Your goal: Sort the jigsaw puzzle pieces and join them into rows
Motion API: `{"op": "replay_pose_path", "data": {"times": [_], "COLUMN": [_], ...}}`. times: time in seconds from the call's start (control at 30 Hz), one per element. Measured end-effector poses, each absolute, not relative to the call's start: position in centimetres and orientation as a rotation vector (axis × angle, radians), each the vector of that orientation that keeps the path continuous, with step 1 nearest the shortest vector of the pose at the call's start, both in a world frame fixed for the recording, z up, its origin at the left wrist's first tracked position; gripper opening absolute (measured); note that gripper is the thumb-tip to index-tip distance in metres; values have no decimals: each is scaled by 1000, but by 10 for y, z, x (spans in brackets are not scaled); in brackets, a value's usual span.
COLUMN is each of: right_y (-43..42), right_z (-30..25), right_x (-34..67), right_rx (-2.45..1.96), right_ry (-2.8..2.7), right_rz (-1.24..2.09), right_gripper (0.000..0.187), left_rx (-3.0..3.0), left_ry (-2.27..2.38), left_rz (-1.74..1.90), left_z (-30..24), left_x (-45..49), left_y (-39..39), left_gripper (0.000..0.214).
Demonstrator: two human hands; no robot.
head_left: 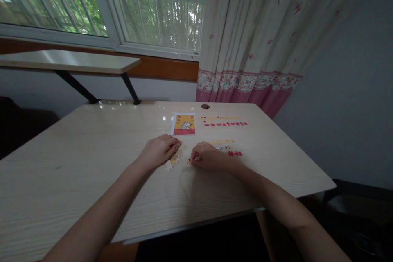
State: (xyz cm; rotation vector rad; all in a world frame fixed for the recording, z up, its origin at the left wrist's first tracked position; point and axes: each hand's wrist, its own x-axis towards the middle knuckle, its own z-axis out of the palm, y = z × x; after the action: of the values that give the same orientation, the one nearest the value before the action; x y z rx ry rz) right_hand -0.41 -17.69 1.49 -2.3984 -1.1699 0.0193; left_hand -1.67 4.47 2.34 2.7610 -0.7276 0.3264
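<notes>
My left hand lies at the left side of a small heap of jigsaw pieces, pale backs and some yellow showing. Its fingers are curled together against the heap; what they hold, if anything, is hidden. Thumb and fingertips of my right hand pinch a small jigsaw piece with yellow and red on it, low over the table just right of the heap. Behind the hands is a picture card with a white animal on yellow and red. My right hand partly covers rows of sorted pieces.
Farther back on the right lie a yellow row and a red row of pieces. Nearer are yellow pieces, white ones and red ones. The wooden table has a cable hole and a raised shelf.
</notes>
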Motion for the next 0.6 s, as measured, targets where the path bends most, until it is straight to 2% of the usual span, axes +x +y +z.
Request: {"op": "replay_pose_path", "data": {"times": [0.13,0.27,0.6], "right_y": [-180,-182,-178], "right_z": [23,26,24], "right_x": [-2,3,3], "right_rx": [-2317,-2191,-2050], "right_ry": [-1072,-871,-766], "right_rz": [233,270,-70], "right_gripper": [4,6,9], "left_rx": [2731,2550,2231], "left_ry": [-671,-714,-581], "left_rz": [339,243,104], "left_z": [27,29,23], "left_x": [-20,-23,-26], "left_y": [39,31,17], "left_gripper": [26,26,26]}}
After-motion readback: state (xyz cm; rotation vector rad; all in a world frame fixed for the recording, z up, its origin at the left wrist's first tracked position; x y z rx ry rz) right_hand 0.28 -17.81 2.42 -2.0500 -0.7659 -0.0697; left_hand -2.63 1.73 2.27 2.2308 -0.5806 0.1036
